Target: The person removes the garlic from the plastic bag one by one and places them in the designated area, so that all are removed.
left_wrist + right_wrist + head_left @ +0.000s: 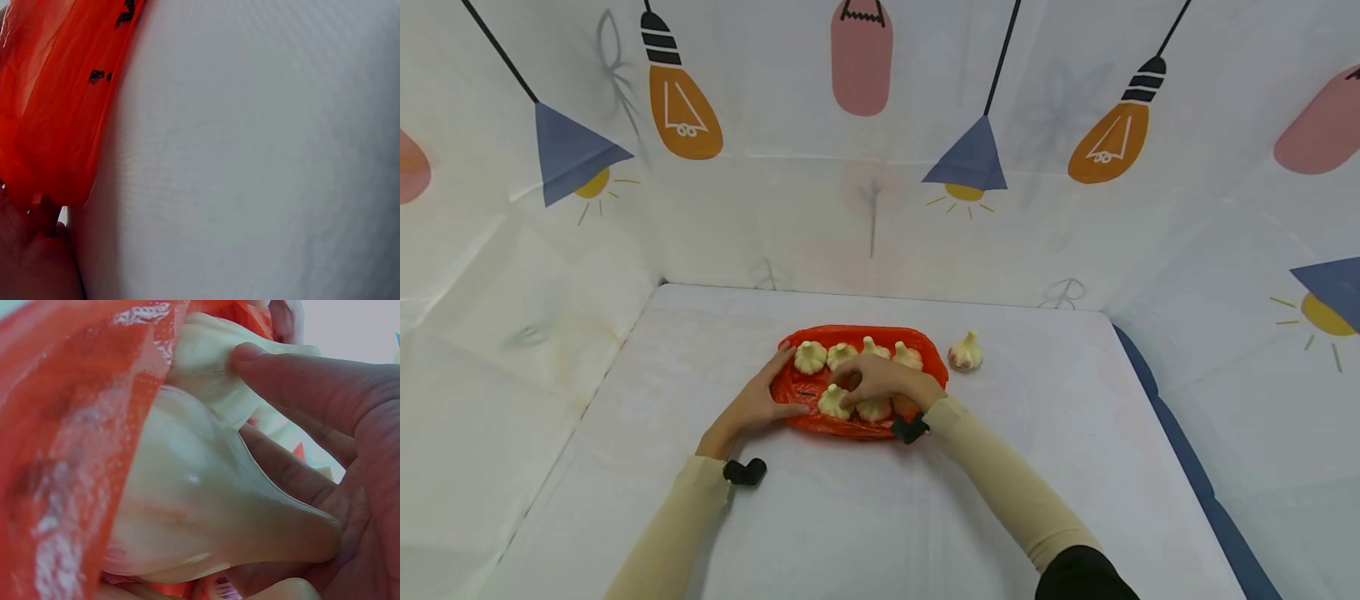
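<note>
A shallow oval tray wrapped in red plastic [936, 358] holds several garlic bulbs in two rows. My left hand [760, 404] grips the tray's left end, thumb at the front rim and fingers along the far left side. Over the front row, my right hand [883, 377] pinches the leftmost garlic bulb [832, 403] between thumb and fingers. In the right wrist view the thumb presses on this bulb [203, 359], and a second bulb [181, 494] lies under the palm. In the left wrist view the red plastic [56, 125] shows black print; most of the left hand is hidden.
One loose garlic bulb [966, 353] lies on the white table [865, 517] just right of the tray. A patterned sheet [880, 225] hangs behind and at both sides. Dark blue cloth [1176, 442] runs along the right table edge.
</note>
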`<state>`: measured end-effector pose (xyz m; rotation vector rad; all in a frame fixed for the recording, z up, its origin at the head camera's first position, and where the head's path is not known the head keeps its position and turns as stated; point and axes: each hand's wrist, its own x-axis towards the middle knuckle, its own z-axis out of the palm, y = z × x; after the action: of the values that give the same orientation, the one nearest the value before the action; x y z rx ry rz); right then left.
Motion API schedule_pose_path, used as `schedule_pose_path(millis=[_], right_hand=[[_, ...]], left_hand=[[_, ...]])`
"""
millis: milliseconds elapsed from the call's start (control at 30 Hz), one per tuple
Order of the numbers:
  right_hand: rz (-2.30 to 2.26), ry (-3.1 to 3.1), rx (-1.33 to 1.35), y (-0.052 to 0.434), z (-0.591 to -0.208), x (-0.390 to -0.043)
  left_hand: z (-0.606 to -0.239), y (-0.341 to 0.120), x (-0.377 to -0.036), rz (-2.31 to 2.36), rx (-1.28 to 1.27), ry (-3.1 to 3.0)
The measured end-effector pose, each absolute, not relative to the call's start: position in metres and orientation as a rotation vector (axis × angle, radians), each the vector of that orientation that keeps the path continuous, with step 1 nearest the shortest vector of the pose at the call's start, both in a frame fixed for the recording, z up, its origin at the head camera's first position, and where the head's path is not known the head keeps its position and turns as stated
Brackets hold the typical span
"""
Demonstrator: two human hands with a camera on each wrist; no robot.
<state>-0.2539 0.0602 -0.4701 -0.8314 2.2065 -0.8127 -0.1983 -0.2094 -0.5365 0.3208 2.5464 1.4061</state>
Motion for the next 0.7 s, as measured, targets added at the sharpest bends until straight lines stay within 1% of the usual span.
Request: schedule_pose_path(millis=[700], right_hand=[[-0.802,2.259,-0.876,0.0660,-0.4700,-0.2543]], left_hand=[[-0.5389,-0.2089,-0.1988,1.421,0.330,2.543]])
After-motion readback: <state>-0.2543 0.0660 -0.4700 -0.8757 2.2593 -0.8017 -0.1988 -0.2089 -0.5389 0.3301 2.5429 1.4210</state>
